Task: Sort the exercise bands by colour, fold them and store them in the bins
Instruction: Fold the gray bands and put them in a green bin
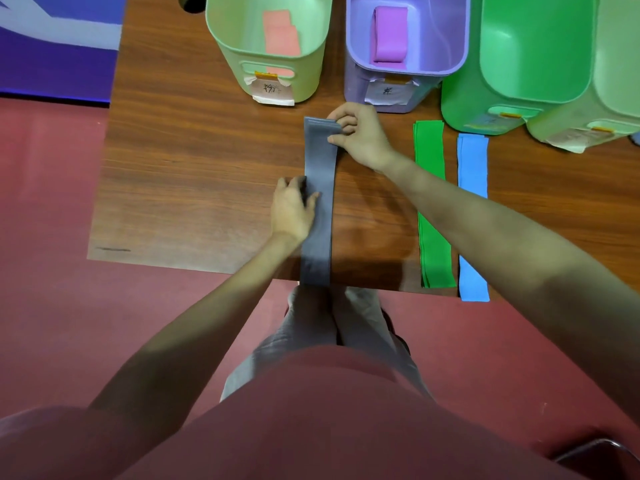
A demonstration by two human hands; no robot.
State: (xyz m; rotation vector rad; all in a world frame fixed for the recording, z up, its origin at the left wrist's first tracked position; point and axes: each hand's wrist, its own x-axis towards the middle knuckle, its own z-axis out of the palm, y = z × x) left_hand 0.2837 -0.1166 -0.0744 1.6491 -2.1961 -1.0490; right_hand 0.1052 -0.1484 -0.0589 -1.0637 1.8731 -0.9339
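I am pinching the far end of the grey band (318, 202) with my right hand (360, 136), fingers curled and clamped on its top corner. My left hand (292, 209) is lying flat on the band's middle, fingers straight and together, thumb pressing on the rubber. The band is running as a long, smooth, flat strip from my right fingers back past my left wrist, its near end hanging just over the table (190, 168) edge. Left of my left hand the wood-grain tabletop is stretching bare to its edge. Right of my right forearm a green band (433, 220) and a blue band (472, 168) are lying side by side, flat and straight, the blue one overhanging the near edge. Just beyond my right knuckles a purple bin (356, 81) is holding a folded purple band (389, 36); further left a pale green bin (311, 71) is holding a pink band (280, 36). To the right two more green bins (460, 98) are standing, glossy plastic with rounded rims.
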